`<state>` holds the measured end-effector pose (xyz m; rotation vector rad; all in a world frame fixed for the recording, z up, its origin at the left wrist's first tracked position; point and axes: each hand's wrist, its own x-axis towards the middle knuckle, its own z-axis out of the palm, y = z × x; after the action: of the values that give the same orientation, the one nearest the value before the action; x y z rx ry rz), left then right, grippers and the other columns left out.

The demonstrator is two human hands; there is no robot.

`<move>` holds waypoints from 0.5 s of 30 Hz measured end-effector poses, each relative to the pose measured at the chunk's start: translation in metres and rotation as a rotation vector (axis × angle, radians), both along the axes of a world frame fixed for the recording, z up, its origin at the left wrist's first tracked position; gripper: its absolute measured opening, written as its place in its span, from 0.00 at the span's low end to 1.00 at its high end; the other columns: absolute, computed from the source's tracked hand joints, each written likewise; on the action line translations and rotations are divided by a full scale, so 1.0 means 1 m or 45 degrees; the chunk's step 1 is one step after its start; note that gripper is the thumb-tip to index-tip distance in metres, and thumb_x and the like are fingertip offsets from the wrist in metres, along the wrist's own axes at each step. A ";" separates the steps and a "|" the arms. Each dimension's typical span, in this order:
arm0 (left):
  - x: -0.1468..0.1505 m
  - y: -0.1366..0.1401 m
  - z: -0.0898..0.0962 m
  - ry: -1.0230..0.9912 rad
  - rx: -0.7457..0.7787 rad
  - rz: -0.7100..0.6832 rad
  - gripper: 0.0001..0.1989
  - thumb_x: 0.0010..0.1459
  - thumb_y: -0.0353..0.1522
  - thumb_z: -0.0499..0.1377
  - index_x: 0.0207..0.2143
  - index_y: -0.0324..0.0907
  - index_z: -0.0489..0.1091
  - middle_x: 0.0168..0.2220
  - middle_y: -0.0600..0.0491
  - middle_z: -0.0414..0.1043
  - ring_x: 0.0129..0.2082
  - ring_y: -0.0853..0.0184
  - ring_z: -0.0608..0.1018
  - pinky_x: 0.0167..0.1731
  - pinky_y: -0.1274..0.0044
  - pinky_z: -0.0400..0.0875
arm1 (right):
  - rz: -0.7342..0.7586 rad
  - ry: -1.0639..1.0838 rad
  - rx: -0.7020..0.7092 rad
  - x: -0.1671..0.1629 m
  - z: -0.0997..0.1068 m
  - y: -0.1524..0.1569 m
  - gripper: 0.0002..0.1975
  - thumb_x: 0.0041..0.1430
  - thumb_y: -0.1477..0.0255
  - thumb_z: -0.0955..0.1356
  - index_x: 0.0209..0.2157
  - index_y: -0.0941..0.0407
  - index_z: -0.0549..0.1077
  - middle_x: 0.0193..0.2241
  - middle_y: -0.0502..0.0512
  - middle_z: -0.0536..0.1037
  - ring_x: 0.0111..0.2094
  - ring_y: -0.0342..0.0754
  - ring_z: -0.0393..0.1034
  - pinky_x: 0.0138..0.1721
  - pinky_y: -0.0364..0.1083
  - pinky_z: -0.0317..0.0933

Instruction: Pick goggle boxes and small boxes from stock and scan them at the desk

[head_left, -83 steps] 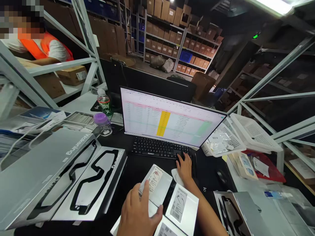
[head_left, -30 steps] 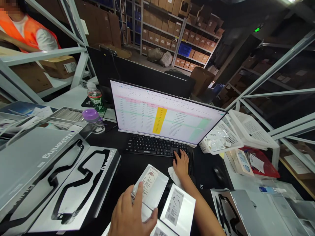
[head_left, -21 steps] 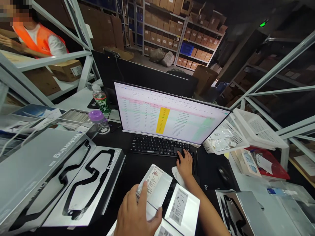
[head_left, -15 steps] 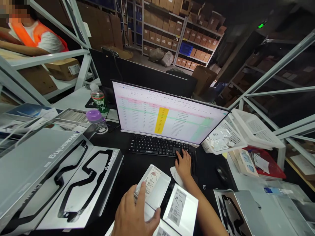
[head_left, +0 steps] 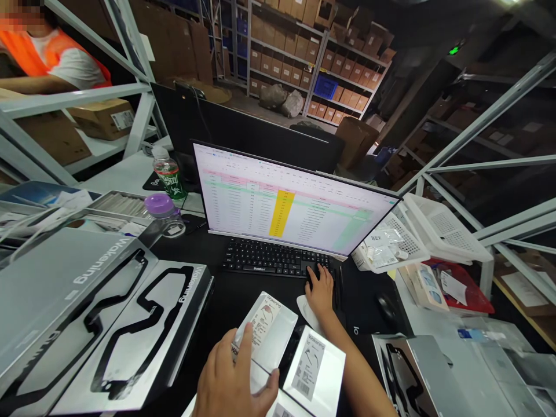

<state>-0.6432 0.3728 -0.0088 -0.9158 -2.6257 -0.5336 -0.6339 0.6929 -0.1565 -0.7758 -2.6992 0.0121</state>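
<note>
My left hand [head_left: 232, 376] lies with fingers spread over a small white Wakening box [head_left: 281, 325], its index fingertip at the printed label. Beside it stands a second white box [head_left: 328, 370] with a glasses drawing and barcode label. More white boxes below are partly hidden by the hand. My right hand [head_left: 320, 292] has its fingers apart on the right-hand keys of a black keyboard [head_left: 260, 258]. Behind the keyboard, a monitor [head_left: 243, 211] displays a spreadsheet with a yellow column and a green row.
Large grey Wakening boxes [head_left: 82, 278] fill the left side. A purple-lidded jar [head_left: 158, 205] and a green bottle [head_left: 169, 176] stand behind them. To the right are a black mouse [head_left: 386, 307], white baskets [head_left: 452, 229] and a red tray [head_left: 471, 295]. A person in an orange vest [head_left: 58, 52] works at far left.
The green row in the spreadsheet has shifted upward, nearer the pink header. My whole view has turned slightly, while both hands keep their places on the box and keyboard.
</note>
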 end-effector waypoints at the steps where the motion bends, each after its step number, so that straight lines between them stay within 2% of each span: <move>1: 0.000 0.000 0.000 0.003 -0.003 0.003 0.30 0.63 0.37 0.56 0.64 0.33 0.58 0.56 0.34 0.62 0.51 0.46 0.72 0.44 0.59 0.77 | 0.001 0.002 -0.007 0.000 0.000 0.000 0.26 0.66 0.74 0.65 0.64 0.51 0.73 0.67 0.63 0.65 0.69 0.62 0.54 0.69 0.62 0.50; 11: 0.000 -0.001 0.004 0.018 -0.009 -0.021 0.28 0.65 0.36 0.55 0.64 0.32 0.59 0.55 0.34 0.62 0.51 0.46 0.72 0.43 0.60 0.77 | 0.029 0.055 -0.026 0.000 -0.003 0.002 0.26 0.66 0.74 0.64 0.64 0.53 0.72 0.66 0.64 0.67 0.69 0.62 0.54 0.69 0.63 0.50; 15: -0.005 0.000 0.004 0.090 0.025 -0.048 0.27 0.65 0.37 0.55 0.61 0.30 0.62 0.54 0.32 0.64 0.48 0.47 0.72 0.40 0.61 0.77 | 0.041 0.066 -0.058 0.000 -0.002 0.002 0.28 0.65 0.75 0.64 0.65 0.53 0.71 0.65 0.62 0.69 0.69 0.61 0.55 0.70 0.62 0.48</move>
<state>-0.6480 0.3731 -0.0050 -0.9617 -2.5408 -0.5253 -0.6341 0.6953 -0.1580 -0.7344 -2.6710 0.0999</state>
